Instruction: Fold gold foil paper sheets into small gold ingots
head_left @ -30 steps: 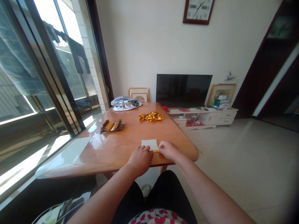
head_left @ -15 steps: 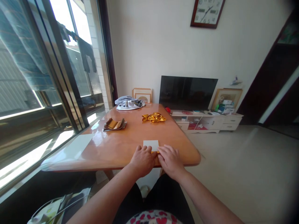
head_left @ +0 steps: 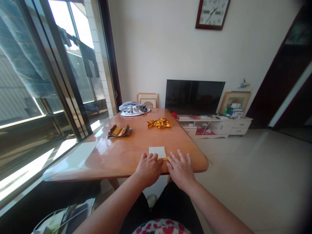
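A small sheet of paper [head_left: 157, 151], white on top with a narrow gold folded edge, lies near the table's front edge. My left hand [head_left: 149, 167] is closed over its lower left part, fingers curled and thumb at the gold fold. My right hand [head_left: 179, 165] rests at the sheet's right side with its fingers spread, the index fingertip by the end of the fold. Farther back lie a stack of gold-brown foil papers [head_left: 119, 131], curled up at the sides, and several shiny gold folded foil pieces [head_left: 160, 123] in a heap.
The wooden table [head_left: 136, 143] has a glossy top. A white sheet [head_left: 80, 155] lies at its left edge, and bundled cloth [head_left: 134, 108] sits at the far end. Behind stand a television [head_left: 195, 97] and a low white cabinet [head_left: 219, 127]. A sliding window [head_left: 73, 74] runs along the left.
My right hand's fingers have spread and shifted slightly right, off the sheet, uncovering more of the gold fold. My left hand stays on the paper.
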Tool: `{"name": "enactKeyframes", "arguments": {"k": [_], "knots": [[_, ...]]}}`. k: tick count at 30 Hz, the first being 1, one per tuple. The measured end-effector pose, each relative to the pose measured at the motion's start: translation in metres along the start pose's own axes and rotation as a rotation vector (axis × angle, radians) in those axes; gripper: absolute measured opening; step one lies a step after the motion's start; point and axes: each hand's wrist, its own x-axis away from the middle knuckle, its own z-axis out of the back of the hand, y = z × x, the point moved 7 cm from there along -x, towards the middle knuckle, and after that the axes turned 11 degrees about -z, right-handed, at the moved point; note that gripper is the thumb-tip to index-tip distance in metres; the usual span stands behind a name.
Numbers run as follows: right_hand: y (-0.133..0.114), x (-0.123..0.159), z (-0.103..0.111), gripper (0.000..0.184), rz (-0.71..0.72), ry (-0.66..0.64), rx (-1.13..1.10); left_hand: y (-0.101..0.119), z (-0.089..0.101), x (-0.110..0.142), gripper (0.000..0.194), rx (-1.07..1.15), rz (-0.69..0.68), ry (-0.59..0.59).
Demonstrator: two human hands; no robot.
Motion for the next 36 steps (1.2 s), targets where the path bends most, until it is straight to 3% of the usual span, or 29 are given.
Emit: {"name": "enactKeyframes", "arguments": {"k": [4, 10, 16, 36], "knots": [[0.004, 0.0, 0.001, 0.05, -0.006, 0.014, 0.008, 0.001, -0.001, 0.0, 0.026, 0.005, -0.006, 0.013], [-0.01, 0.0, -0.007, 0.05, 0.105, -0.005, -0.005, 0.003, -0.002, -0.001, 0.028, -0.005, 0.006, 0.009], [-0.012, -0.001, -0.008, 0.049, 0.07, -0.027, -0.01, 0.004, -0.001, 0.003, 0.027, 0.011, 0.02, 0.027], [-0.01, 0.001, -0.007, 0.051, 0.036, -0.068, -0.009, -0.026, 0.009, 0.047, 0.032, 0.019, 0.226, 0.174]]}}
